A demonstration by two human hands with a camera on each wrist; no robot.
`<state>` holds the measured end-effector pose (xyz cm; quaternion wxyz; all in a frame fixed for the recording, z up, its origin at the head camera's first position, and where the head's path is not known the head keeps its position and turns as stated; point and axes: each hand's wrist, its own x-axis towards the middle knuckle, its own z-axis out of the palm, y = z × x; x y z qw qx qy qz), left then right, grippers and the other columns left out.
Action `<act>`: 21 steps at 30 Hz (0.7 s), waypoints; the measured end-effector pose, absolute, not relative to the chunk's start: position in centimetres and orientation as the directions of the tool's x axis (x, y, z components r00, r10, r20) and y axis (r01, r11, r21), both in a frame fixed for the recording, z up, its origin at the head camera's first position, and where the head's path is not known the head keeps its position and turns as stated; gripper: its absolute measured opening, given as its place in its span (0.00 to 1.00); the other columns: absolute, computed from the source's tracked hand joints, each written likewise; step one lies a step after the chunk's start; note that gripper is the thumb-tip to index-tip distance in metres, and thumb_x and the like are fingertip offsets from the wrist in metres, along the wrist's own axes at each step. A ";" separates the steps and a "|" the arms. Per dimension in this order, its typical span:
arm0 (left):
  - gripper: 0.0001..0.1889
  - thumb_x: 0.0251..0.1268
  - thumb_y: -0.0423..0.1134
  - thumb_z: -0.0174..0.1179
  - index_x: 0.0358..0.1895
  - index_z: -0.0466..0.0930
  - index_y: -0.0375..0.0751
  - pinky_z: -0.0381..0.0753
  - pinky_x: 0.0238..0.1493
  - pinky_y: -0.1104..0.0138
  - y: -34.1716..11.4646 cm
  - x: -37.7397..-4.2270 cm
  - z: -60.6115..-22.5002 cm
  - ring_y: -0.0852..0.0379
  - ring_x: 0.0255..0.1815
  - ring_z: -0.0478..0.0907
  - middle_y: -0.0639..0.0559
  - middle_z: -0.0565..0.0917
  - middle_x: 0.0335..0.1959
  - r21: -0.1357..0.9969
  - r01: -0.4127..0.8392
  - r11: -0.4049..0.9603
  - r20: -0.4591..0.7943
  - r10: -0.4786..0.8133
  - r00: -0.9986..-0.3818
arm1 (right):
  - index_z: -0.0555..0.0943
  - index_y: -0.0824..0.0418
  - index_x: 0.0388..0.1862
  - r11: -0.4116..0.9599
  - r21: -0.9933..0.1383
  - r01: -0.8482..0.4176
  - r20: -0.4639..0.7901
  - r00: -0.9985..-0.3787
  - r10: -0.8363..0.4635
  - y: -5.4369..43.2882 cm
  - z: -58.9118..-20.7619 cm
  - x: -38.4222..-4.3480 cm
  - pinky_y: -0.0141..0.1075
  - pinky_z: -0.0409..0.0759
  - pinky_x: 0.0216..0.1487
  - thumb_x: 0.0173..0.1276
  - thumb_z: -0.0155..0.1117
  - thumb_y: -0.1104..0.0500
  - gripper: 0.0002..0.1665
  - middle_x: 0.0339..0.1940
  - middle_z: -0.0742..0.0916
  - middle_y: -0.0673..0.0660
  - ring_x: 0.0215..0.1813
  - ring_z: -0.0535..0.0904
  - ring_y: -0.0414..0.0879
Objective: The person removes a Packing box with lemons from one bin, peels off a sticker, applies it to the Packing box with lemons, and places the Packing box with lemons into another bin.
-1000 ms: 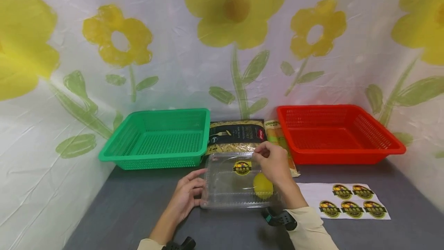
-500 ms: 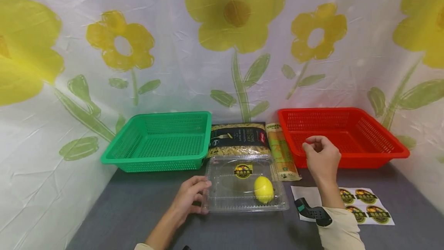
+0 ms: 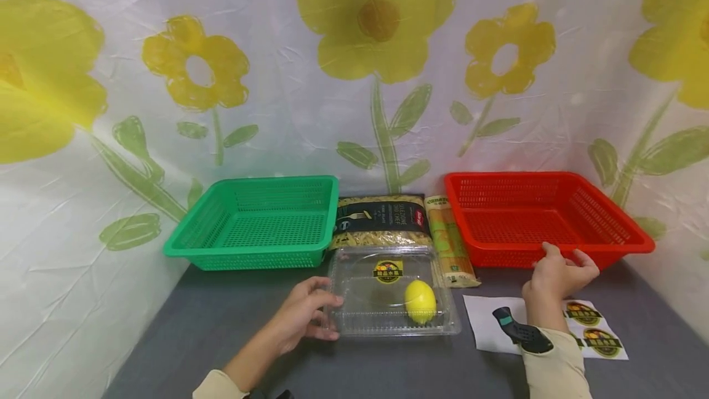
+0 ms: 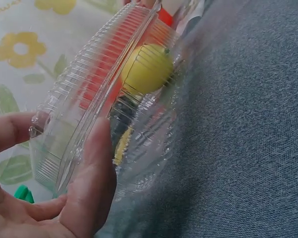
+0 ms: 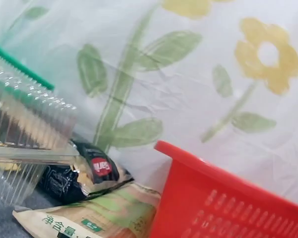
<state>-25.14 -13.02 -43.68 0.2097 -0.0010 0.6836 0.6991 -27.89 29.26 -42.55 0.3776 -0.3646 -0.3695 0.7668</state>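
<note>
A clear plastic clamshell box [image 3: 365,319] lies on the dark table, its lid shut. Inside, toward the right, sits a lemon [image 3: 420,302], also visible through the clear wall in the left wrist view. A round black-and-yellow fruit sticker [image 3: 388,271] is on the lid. My left hand [image 3: 304,316] grips the box's left edge, thumb on one side and fingers on the other [image 4: 92,173]. Just above the white sticker sheet [image 3: 482,325], in front of the red basket, my right hand [image 3: 556,279] has loosely bent fingers and nothing visible in them. The right wrist view does not show that hand.
A green basket [image 3: 249,257] stands at the back left and a red basket [image 3: 554,254] at the back right. Between them lie a pasta bag [image 3: 382,220] and a narrow noodle packet [image 3: 451,245]. A flowered cloth [image 3: 288,109] hangs behind.
My right hand has moved from the lid to the right, over the sticker sheet, and its fingers have spread. My left hand stays at the box's left edge.
</note>
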 end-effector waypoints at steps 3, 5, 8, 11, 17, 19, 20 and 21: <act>0.42 0.59 0.37 0.67 0.73 0.56 0.29 0.89 0.33 0.51 -13.0 -25.5 -43.7 0.50 0.27 0.79 0.31 0.77 0.56 0.954 -0.299 0.007 -0.287 0.297 -0.911 | 0.60 0.44 0.55 -0.574 -0.736 -0.360 -0.360 -0.509 0.782 29.8 -42.9 -27.7 0.27 0.80 0.34 0.69 0.68 0.59 0.28 0.56 0.69 0.45 0.39 0.74 0.42; 0.41 0.59 0.36 0.66 0.73 0.57 0.27 0.89 0.31 0.51 -12.9 -25.5 -43.6 0.51 0.24 0.78 0.31 0.77 0.55 0.957 -0.291 0.004 -0.280 0.287 -0.916 | 0.59 0.44 0.55 -0.627 -0.668 -0.402 -0.370 -0.552 0.748 29.9 -42.9 -27.7 0.31 0.82 0.41 0.71 0.67 0.58 0.27 0.58 0.70 0.45 0.48 0.74 0.45; 0.39 0.59 0.35 0.64 0.72 0.59 0.26 0.89 0.29 0.52 -12.5 -25.6 -43.1 0.52 0.20 0.75 0.34 0.78 0.52 0.964 -0.266 0.011 -0.259 0.268 -0.928 | 0.58 0.44 0.54 -0.670 -0.593 -0.447 -0.346 -0.610 0.713 30.1 -42.8 -27.7 0.36 0.83 0.44 0.75 0.62 0.58 0.23 0.55 0.71 0.48 0.49 0.76 0.49; 0.37 0.59 0.35 0.64 0.71 0.62 0.25 0.89 0.26 0.54 -12.2 -25.7 -42.6 0.54 0.18 0.74 0.36 0.79 0.49 0.970 -0.243 0.010 -0.237 0.252 -0.938 | 0.60 0.45 0.53 -0.685 -0.563 -0.461 -0.332 -0.633 0.699 30.3 -42.6 -27.7 0.38 0.84 0.40 0.76 0.60 0.60 0.20 0.53 0.71 0.49 0.44 0.77 0.50; 0.34 0.61 0.34 0.62 0.71 0.63 0.26 0.89 0.26 0.56 -12.4 -25.7 -41.4 0.55 0.17 0.73 0.35 0.79 0.53 0.970 -0.244 -0.003 -0.235 0.248 -0.940 | 0.66 0.44 0.55 -0.734 -0.508 -0.451 -0.359 -0.664 0.656 30.9 -42.9 -27.5 0.40 0.85 0.45 0.72 0.64 0.61 0.22 0.61 0.72 0.47 0.54 0.77 0.51; 0.34 0.63 0.35 0.61 0.71 0.63 0.27 0.89 0.27 0.56 -12.7 -25.7 -40.8 0.55 0.17 0.74 0.32 0.77 0.57 0.970 -0.243 0.003 -0.236 0.248 -0.939 | 0.66 0.44 0.56 -0.743 -0.500 -0.445 -0.366 -0.669 0.647 31.0 -43.0 -27.4 0.40 0.84 0.47 0.71 0.65 0.60 0.22 0.63 0.72 0.47 0.57 0.75 0.51; 0.34 0.64 0.35 0.61 0.72 0.63 0.27 0.89 0.28 0.56 -12.8 -25.8 -40.5 0.54 0.17 0.74 0.31 0.75 0.60 0.970 -0.243 0.008 -0.238 0.245 -0.940 | 0.67 0.44 0.56 -0.747 -0.496 -0.443 -0.371 -0.669 0.644 31.1 -43.1 -27.4 0.41 0.83 0.47 0.71 0.65 0.60 0.22 0.63 0.72 0.47 0.56 0.75 0.50; 0.34 0.64 0.35 0.61 0.72 0.62 0.27 0.89 0.28 0.56 -12.8 -25.9 -40.2 0.54 0.17 0.74 0.30 0.74 0.62 0.971 -0.240 0.010 -0.235 0.247 -0.940 | 0.67 0.44 0.56 -0.748 -0.496 -0.441 -0.371 -0.671 0.642 31.2 -43.2 -27.4 0.41 0.83 0.47 0.71 0.65 0.60 0.22 0.62 0.72 0.47 0.54 0.75 0.50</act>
